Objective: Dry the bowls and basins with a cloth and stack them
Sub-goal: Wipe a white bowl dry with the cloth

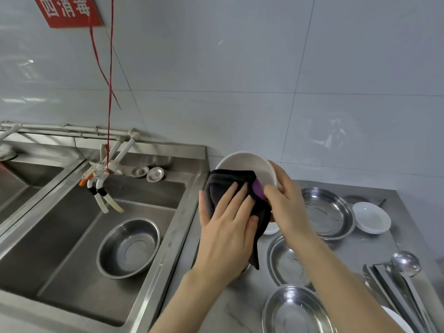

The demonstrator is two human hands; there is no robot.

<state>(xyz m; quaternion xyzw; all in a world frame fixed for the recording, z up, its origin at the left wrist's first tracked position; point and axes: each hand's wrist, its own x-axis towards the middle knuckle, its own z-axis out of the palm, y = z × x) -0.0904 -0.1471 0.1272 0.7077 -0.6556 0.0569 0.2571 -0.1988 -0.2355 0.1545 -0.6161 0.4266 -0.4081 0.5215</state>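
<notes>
**A:** Where's the white bowl [254, 164]?

**B:** Up off the bench [216, 308], just right of the sink [173, 236]. It's tipped so its inside faces the camera.

**A:** And the cloth [223, 183]?

**B:** It's black with a purple patch showing. It covers the bowl's near-left side, and a tail hangs down below. I can't tell how much of it lies inside the bowl.

**A:** Left hand [225, 219]?

**B:** Laid flat on the cloth with the fingers straight and a little spread, pressing it against the bowl. The thumb runs along the cloth's left edge.

**A:** Right hand [288, 205]?

**B:** It grips the bowl's right rim, thumb on the inner side by the purple patch and fingers wrapped round the outside.

**A:** What else is about?

**B:** A deep steel basin [129, 246] stands upright in the sink. On the bench there are three shallow ones. The far steel basin [326, 212] and the middle steel basin [286, 263] are partly behind the right forearm. The near steel basin [295, 311] is at the bottom edge. A small white bowl [371, 217] sits just right of the far one. A ladle [406, 263] and tongs [384, 284] lie at the bench's right end.
</notes>
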